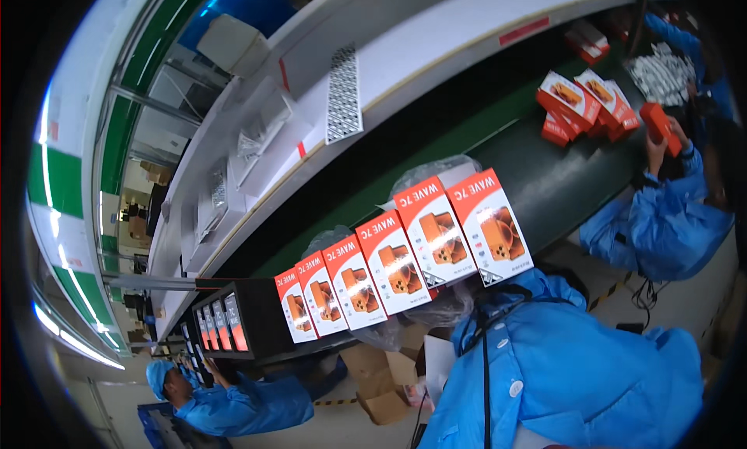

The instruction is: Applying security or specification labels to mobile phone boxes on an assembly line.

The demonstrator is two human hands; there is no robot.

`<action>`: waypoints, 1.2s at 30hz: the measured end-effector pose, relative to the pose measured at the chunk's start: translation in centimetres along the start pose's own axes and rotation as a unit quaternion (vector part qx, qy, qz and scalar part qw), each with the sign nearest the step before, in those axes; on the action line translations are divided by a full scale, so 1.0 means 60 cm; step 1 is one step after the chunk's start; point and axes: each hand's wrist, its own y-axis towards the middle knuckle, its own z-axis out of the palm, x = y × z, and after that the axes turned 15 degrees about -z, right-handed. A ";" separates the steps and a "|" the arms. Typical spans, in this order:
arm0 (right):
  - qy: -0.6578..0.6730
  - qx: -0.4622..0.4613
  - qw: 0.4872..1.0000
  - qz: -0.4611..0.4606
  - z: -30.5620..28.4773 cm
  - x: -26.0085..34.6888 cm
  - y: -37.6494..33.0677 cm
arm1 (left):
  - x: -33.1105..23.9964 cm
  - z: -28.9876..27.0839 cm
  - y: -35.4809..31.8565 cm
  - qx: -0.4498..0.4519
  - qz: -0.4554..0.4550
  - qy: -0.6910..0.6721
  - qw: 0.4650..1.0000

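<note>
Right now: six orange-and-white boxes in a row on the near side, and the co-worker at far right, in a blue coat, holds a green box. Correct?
Not quite. The box in the co-worker's hand is orange-red, not green, as the head view shows. The rest holds: six orange-and-white boxes stand in a row on the near side, and that co-worker wears a blue coat.

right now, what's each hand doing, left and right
left hand: not in view, cannot be told
right hand: not in view; only the blue sleeve shows, below the row of boxes
</note>
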 end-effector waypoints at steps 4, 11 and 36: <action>0.007 0.077 0.997 -0.012 -0.015 -0.018 -0.008 | 0.021 0.015 -0.002 -0.001 -0.018 -0.015 1.000; -0.030 0.221 0.964 -0.141 -0.151 0.009 0.007 | 0.075 0.007 -0.042 -0.058 0.040 0.028 0.997; 0.413 -0.185 0.782 -0.430 -0.205 0.491 0.192 | -0.458 0.006 -0.153 0.155 0.317 -0.325 0.878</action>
